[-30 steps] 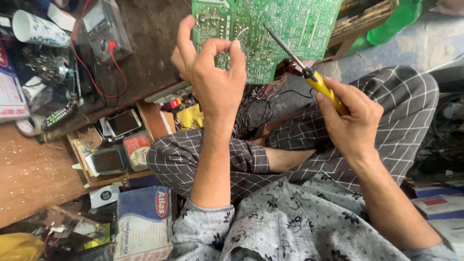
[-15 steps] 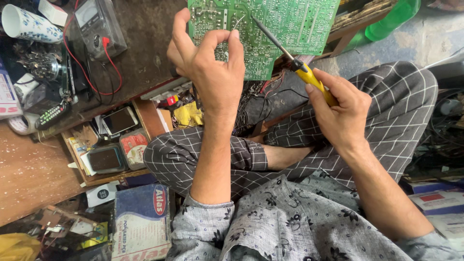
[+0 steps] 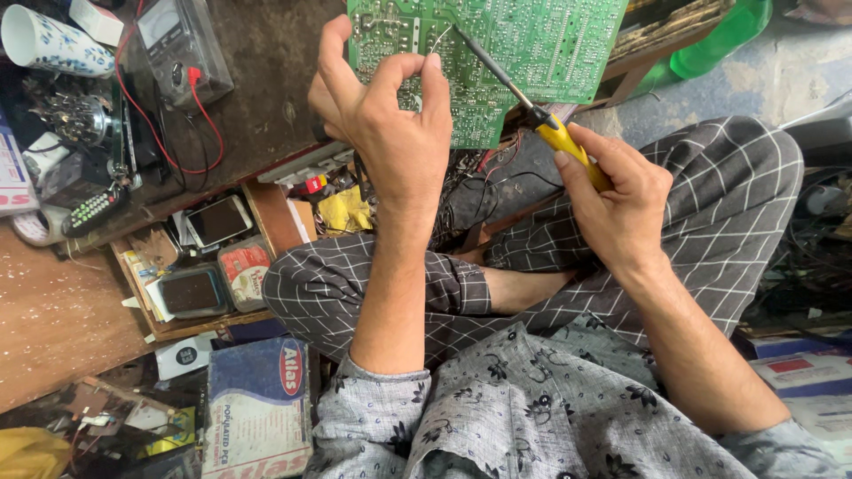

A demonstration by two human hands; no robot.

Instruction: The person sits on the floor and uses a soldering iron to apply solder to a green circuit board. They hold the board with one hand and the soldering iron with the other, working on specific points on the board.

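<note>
**A:** Start with what lies nearest.

**B:** A grey flowered shirt (image 3: 532, 417), then crossed legs in dark checked trousers (image 3: 373, 293). Near left, a blue and white box (image 3: 257, 408) lies on the floor beside a wooden tray (image 3: 266, 213) that holds a phone (image 3: 217, 220) and small tins.

**A:** And the hands?

**B:** The right hand (image 3: 621, 200) is clenched around the yellow handle of a soldering iron (image 3: 524, 102), thumb along the grip. The iron's dark shaft slants up and left, and its tip meets the green circuit board (image 3: 532, 44) near the board's top middle.

**A:** The left one?

**B:** The left hand (image 3: 390, 124) is raised in front of the board's left part, thumb and forefinger pinched together on a thin silvery wire (image 3: 437, 40) that curves toward the iron's tip. I cannot tell whether the other fingers touch the board.

**A:** Where does the board sit?

**B:** Far middle, solder side up, just beyond both hands, its near edge above a tangle of wires (image 3: 479, 177).

**A:** Farther out?

**B:** Far left, a multimeter (image 3: 177, 40) with red leads rests on a dark worktop (image 3: 266, 80), and a patterned cup (image 3: 53, 40) lies on its side. Far right, a green bottle (image 3: 719, 40) lies on the floor.
</note>
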